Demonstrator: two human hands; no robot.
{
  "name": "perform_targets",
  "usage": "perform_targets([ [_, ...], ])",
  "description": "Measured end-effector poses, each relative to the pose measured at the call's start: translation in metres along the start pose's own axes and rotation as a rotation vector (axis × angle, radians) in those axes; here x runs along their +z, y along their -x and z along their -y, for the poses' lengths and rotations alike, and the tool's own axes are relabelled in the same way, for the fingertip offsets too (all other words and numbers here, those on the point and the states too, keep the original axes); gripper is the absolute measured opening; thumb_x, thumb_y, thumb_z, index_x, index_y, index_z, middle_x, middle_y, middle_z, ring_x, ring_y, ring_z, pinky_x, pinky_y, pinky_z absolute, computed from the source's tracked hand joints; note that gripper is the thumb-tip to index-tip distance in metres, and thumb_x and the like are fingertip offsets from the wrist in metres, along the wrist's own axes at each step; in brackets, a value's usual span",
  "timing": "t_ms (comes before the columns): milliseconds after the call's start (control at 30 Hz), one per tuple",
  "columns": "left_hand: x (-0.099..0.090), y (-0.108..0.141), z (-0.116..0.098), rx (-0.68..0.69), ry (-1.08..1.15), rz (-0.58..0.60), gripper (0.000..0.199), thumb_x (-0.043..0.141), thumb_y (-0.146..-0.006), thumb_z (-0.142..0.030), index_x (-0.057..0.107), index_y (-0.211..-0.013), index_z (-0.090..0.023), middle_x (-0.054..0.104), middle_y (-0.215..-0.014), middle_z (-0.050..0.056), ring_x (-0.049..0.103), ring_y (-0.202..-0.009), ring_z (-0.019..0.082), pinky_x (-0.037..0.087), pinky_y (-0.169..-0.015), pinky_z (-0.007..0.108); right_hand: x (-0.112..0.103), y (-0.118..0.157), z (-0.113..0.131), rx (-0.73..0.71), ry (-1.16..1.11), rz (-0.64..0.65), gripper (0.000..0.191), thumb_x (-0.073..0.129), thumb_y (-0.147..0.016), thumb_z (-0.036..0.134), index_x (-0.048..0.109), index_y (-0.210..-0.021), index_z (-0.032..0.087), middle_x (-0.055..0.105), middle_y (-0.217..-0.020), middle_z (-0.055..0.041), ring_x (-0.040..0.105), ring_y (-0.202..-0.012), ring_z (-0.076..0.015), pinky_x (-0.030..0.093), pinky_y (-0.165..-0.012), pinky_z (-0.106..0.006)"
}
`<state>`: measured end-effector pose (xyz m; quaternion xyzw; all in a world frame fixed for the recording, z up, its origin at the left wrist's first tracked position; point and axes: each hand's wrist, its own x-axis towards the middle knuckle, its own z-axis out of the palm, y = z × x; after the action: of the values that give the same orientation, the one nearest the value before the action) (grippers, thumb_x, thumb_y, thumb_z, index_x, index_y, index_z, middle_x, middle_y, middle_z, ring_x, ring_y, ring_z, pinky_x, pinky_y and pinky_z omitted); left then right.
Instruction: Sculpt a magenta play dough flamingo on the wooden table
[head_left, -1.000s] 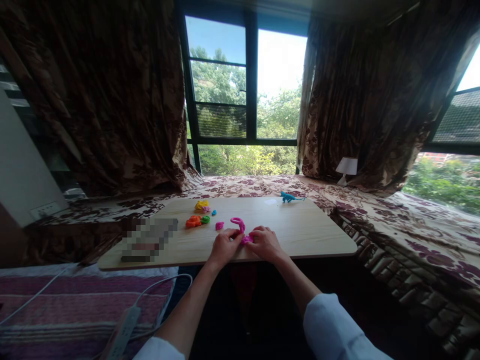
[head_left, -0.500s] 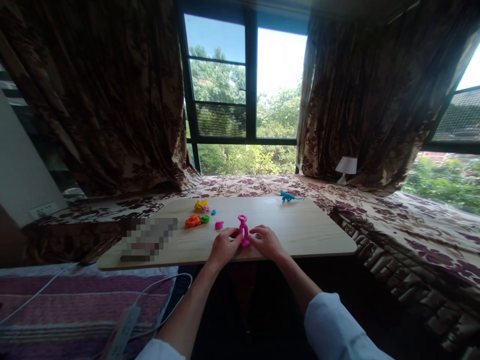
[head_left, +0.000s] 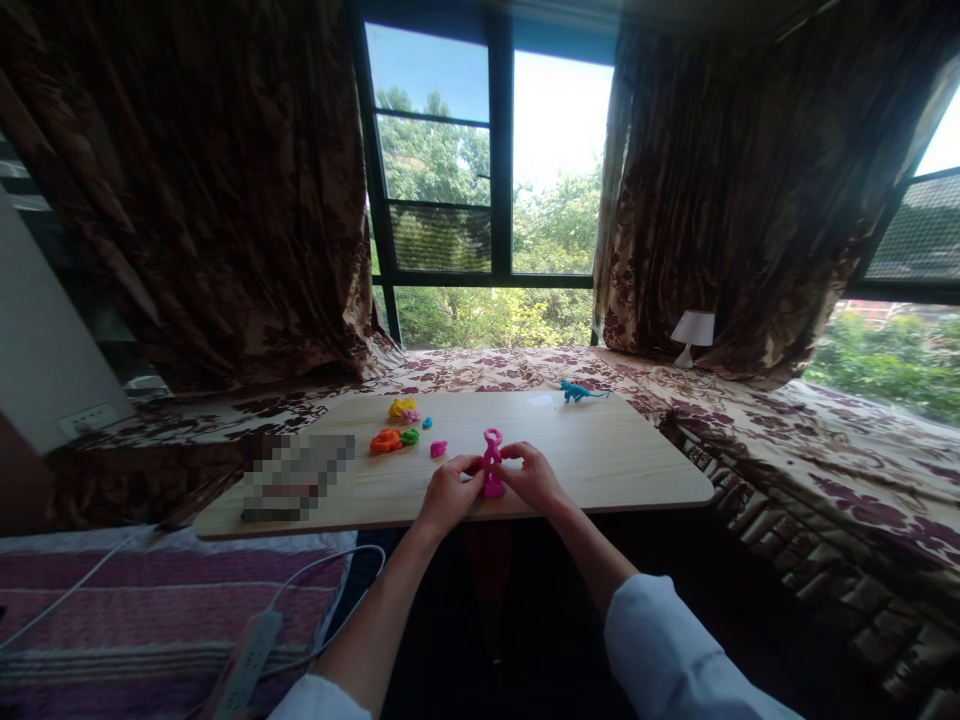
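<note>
Between my hands a pink modelling-clay figure (head_left: 493, 488) stands upright near the front edge of the wooden table (head_left: 600, 465). It has a ring-like loop on top, a narrow middle and a wider base. My left hand (head_left: 451, 492) pinches its middle from the left with thumb and fingertips. From the right, my right hand (head_left: 536, 480) closes its thumb and fingertips on the same part. The fingers cover some of the figure's middle. A small pink clay lump (head_left: 439, 449) lies beyond my left hand.
Orange clay (head_left: 386, 440), green clay (head_left: 409, 437), yellow clay (head_left: 400, 407) and a small blue piece (head_left: 427, 423) lie at the table's back left. A blue toy dinosaur (head_left: 576, 391) stands at the far right. A blurred-out flat object (head_left: 296, 480) occupies the left end.
My right hand's fingers have risen slightly and come in against the pink figure. The figure's top has shifted a little to the right and looks straighter. My left hand has hardly moved.
</note>
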<state>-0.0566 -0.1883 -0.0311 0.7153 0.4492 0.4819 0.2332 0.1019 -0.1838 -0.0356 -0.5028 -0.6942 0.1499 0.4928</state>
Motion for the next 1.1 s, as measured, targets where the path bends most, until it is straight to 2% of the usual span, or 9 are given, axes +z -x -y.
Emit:
perform_targets([
  [333, -0.001, 0.000, 0.000, 0.080, -0.078, 0.015, 0.024, 0.054, -0.071, -0.033, 0.067, -0.088, -0.021, 0.065, -0.078, 0.002, 0.059, -0.073, 0.015, 0.044, -0.069, 0.025, 0.001, 0.000, 0.002, -0.076, -0.155, 0.034, 0.017, 0.059, -0.073, 0.034, 0.067, -0.080, 0.021, 0.060, -0.087, -0.0025, 0.056, -0.081, -0.0140, 0.043, -0.066, -0.023],
  [633, 0.000, 0.001, -0.010, 0.155, -0.056, -0.092, 0.024, 0.055, -0.073, -0.035, 0.066, -0.086, -0.020, 0.063, -0.080, 0.002, 0.055, -0.078, 0.015, 0.043, -0.076, 0.026, 0.003, 0.005, 0.005, -0.108, -0.106, 0.009, 0.016, 0.059, -0.073, 0.026, 0.067, -0.086, 0.022, 0.060, -0.083, -0.0025, 0.056, -0.082, -0.0154, 0.045, -0.064, -0.024],
  [767, 0.002, 0.001, -0.010, 0.163, -0.059, -0.080, 0.025, 0.053, -0.076, -0.034, 0.067, -0.090, -0.019, 0.063, -0.081, 0.003, 0.056, -0.078, 0.014, 0.043, -0.076, 0.025, 0.001, 0.006, 0.007, -0.138, -0.126, 0.042, 0.019, 0.057, -0.074, 0.024, 0.067, -0.090, 0.023, 0.060, -0.085, -0.0027, 0.056, -0.083, -0.0152, 0.046, -0.062, -0.023],
  [967, 0.002, 0.001, -0.006, 0.178, -0.058, -0.055, 0.025, 0.051, -0.078, -0.034, 0.068, -0.089, -0.020, 0.064, -0.081, 0.004, 0.056, -0.082, 0.015, 0.043, -0.076, 0.025, 0.003, 0.006, 0.005, -0.157, -0.126, 0.022, 0.020, 0.056, -0.076, 0.024, 0.068, -0.091, 0.023, 0.061, -0.083, -0.0035, 0.057, -0.080, -0.0161, 0.046, -0.062, -0.025],
  [1100, 0.003, 0.001, -0.005, 0.189, -0.052, -0.059, 0.025, 0.051, -0.078, -0.034, 0.069, -0.089, -0.020, 0.063, -0.080, 0.003, 0.056, -0.081, 0.015, 0.043, -0.075, 0.025, 0.001, 0.005, 0.005, -0.106, -0.201, 0.041, 0.021, 0.057, -0.074, 0.027, 0.069, -0.090, 0.022, 0.062, -0.086, -0.0044, 0.057, -0.080, -0.0167, 0.046, -0.063, -0.025],
])
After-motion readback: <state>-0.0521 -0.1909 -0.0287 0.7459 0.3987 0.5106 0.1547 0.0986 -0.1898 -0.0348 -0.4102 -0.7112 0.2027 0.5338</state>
